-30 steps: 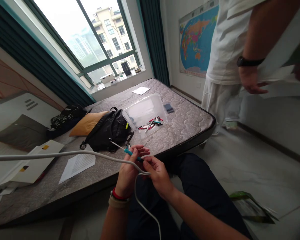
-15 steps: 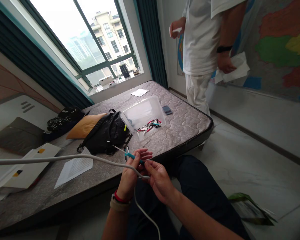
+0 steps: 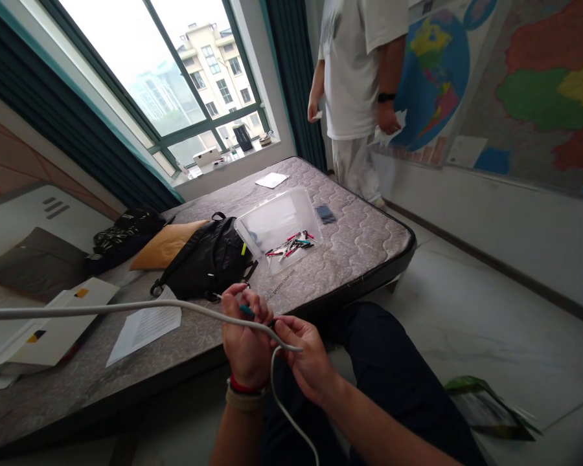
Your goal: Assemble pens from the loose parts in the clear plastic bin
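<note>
Mattress (image 3: 359, 239) bears black bag (image 3: 206, 259), clear box (image 3: 276, 223), papers (image 3: 146, 323).

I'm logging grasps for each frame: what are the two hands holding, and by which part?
Both hands, left hand and right hand, pinch one thin teal pen between them; the exact grip points are hidden by the fingers.

A black backpack (image 3: 206, 259) lies beside a clear plastic box (image 3: 278, 223) on the mattress (image 3: 359, 239).

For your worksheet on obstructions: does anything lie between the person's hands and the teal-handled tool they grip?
Nothing separates them: the left hand and right hand both grip the teal-handled tool. A white cable drapes over the hands, crossing in front of the tool.
</note>
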A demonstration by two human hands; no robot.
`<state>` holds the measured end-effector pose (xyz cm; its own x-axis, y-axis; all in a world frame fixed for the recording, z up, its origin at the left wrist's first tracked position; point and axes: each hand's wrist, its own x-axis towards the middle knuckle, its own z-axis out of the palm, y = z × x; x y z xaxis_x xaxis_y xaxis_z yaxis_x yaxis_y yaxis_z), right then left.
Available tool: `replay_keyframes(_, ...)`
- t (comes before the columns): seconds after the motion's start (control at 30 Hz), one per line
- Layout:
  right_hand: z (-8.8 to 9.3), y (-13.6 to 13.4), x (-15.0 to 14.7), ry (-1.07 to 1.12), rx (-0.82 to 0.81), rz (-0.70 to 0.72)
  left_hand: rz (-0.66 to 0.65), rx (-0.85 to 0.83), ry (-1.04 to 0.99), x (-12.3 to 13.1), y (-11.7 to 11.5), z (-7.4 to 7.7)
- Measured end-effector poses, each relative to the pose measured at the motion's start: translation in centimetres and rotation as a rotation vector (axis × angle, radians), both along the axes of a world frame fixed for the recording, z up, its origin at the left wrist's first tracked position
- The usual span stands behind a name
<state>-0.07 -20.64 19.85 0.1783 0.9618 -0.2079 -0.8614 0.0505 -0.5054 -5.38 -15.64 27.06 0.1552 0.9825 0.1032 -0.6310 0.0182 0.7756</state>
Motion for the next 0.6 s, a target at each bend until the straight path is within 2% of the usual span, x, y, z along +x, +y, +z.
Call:
replay_keyframes(0.1, 0.3, 0.0, 0.0, -0.072, -0.013, -0.011, 0.059, 0.049, 0.008, 0.0, 0.0, 0.0)
replay_keyframes(0.37, 0.4, -0.6, 0.1, -0.250, 0.051, 0.023, 0.068, 0.047, 0.022, -0.4, 0.1, -0.5)
replay_keyframes(0.6, -0.5, -0.6, 0.6, -0.260, 0.062, -0.044, 0.069, 0.003, 0.019, -0.5, -0.2, -0.5)
